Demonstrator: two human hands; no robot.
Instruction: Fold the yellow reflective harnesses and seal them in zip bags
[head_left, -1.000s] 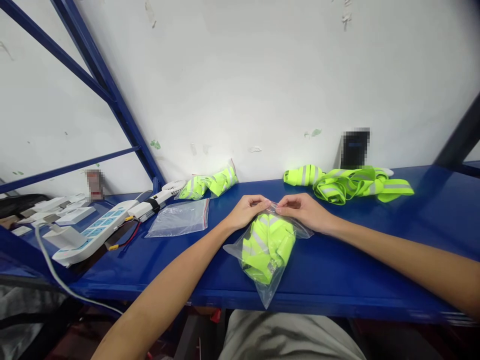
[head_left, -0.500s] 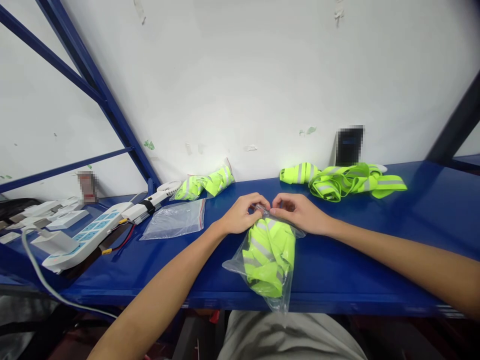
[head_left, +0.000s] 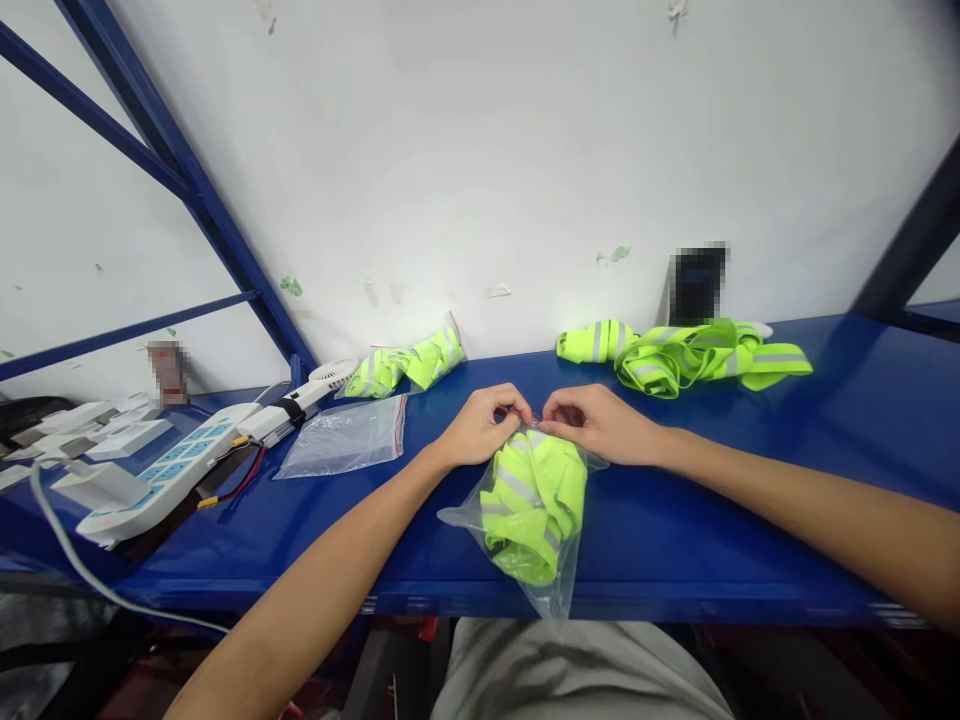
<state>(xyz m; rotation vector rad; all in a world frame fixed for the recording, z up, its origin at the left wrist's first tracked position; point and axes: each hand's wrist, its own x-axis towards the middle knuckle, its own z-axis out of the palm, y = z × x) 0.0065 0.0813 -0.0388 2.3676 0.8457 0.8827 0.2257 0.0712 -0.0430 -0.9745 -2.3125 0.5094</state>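
A clear plastic zip bag (head_left: 564,570) lies at the front of the blue table, its bottom hanging over the edge. Inside it is a bundled neon-yellow reflective strap (head_left: 529,500) with silver stripes. My left hand (head_left: 487,425) pinches the bag's far, upper end between thumb and fingers. Close beside it, my right hand (head_left: 600,425) pinches the same end, thumb and forefinger together. The bag's mouth is mostly hidden by my fingertips. To the left of my left hand lies a flat clear zip bag (head_left: 341,440) with a red line along one end.
Against the wall sits a bagged reflective strap (head_left: 405,365). Loose reflective straps (head_left: 675,360) lie at the back right, before a blurred black object (head_left: 697,285). At left are a white power strip (head_left: 169,475), a small white fan (head_left: 332,372) and white adapters (head_left: 105,430).
The view has shifted slightly. Both hands keep their pinch on the bag's upper end, with only a tiny movement of the fingers and bag.
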